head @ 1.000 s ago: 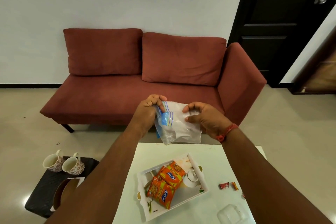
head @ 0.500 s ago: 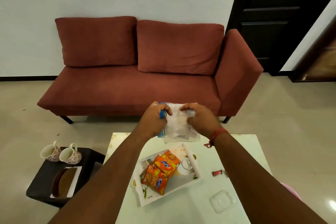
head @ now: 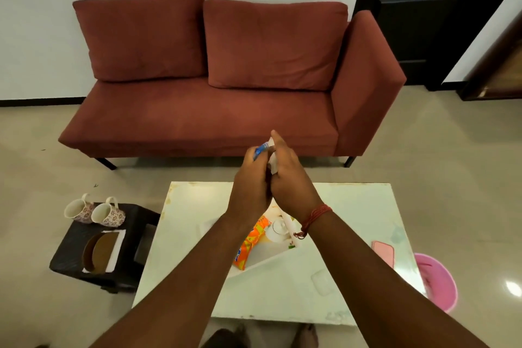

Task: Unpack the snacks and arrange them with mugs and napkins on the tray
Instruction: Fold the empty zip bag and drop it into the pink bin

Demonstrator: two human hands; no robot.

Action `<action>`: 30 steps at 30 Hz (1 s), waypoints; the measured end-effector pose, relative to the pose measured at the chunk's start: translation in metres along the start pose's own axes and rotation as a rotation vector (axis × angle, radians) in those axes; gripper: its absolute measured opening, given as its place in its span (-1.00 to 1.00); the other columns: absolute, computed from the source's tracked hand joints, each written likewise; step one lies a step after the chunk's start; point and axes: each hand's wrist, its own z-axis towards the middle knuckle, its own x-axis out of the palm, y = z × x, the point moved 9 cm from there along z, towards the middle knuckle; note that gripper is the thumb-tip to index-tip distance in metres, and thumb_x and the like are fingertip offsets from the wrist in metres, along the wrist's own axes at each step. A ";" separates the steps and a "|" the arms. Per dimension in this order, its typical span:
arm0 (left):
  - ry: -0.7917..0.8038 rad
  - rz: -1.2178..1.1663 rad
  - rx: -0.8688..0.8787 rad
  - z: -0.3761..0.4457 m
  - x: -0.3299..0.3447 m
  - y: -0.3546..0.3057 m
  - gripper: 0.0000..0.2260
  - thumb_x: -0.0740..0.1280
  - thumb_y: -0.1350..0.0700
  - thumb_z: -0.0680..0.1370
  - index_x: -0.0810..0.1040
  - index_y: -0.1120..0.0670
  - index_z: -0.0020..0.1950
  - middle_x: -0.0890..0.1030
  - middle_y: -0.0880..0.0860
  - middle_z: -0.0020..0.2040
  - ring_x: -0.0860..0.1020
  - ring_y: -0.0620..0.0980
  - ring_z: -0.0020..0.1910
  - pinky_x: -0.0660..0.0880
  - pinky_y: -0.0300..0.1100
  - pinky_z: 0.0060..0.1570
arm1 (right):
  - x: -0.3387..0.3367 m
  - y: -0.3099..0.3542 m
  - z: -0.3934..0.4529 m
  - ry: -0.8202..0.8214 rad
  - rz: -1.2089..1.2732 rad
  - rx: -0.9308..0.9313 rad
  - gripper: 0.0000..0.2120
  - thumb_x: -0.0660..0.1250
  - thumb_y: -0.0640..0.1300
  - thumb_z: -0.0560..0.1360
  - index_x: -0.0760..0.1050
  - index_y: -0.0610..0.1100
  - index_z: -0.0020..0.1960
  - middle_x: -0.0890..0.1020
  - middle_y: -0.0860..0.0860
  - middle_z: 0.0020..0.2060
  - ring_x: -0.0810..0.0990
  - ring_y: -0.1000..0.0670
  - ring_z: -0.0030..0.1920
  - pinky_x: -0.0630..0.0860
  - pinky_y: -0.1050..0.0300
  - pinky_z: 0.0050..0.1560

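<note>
Above the white table (head: 353, 212), my left hand (head: 250, 186) and my right hand (head: 291, 181) press together around a clear plastic zip bag (head: 272, 161) with a blue strip; only its top edge shows between them. Below my forearms lies a white tray (head: 265, 258) holding orange snack packets (head: 250, 243) and a small white cup (head: 278, 230). Two floral mugs (head: 94, 210) stand on a black stool (head: 84, 237) at the left, beside white napkins (head: 113, 251) under a brown oval piece.
A red sofa (head: 226, 93) stands beyond the table. A pink flat item (head: 383, 253) and a clear plastic lid (head: 322, 281) lie on the table's right side. A pink bin (head: 436, 281) sits on the floor at the right. A dark door is at the back right.
My hands have come together and flattened the zip bag between the palms; earlier they held it spread open by its top. The view has tilted downward.
</note>
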 end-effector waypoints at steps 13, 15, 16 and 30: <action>0.275 -0.128 0.019 -0.019 0.049 0.003 -0.29 0.24 0.28 0.61 -0.11 -0.03 0.61 0.59 0.02 0.23 0.62 -0.05 -0.13 0.50 -0.33 -0.09 | -0.025 -0.048 -0.048 -0.082 0.228 0.258 -0.42 0.26 -0.22 0.55 0.22 0.04 0.53 0.38 0.02 0.43 0.44 -0.03 0.38 0.40 0.00 0.40; 0.321 -0.113 0.008 -0.030 0.062 -0.006 -0.41 0.24 0.26 0.62 0.07 0.05 0.59 0.62 0.10 0.20 0.64 0.07 -0.03 0.50 -0.24 -0.04 | -0.042 -0.060 -0.058 -0.120 0.056 0.290 -0.50 0.28 -0.24 0.50 0.38 0.00 0.41 0.54 0.02 0.23 0.56 -0.05 0.21 0.51 -0.03 0.29; 0.336 -0.105 0.023 -0.035 0.068 -0.015 -0.49 0.25 0.24 0.62 0.18 0.08 0.53 0.62 0.13 0.20 0.64 0.09 0.00 0.51 -0.21 -0.01 | -0.052 -0.067 -0.063 -0.133 0.050 0.316 -0.55 0.29 -0.24 0.49 0.44 0.01 0.36 0.58 0.05 0.10 0.62 -0.04 0.10 0.56 -0.05 0.22; 0.484 0.231 0.429 -0.039 0.290 -0.131 -0.66 0.45 0.06 0.49 0.57 0.10 0.24 0.55 0.10 0.24 0.47 0.15 0.24 0.41 -0.01 0.26 | -0.221 -0.245 -0.116 -0.281 0.132 0.483 -0.76 0.27 -0.21 0.50 0.62 -0.04 0.08 0.66 0.04 0.01 0.59 0.01 0.01 0.51 0.14 0.05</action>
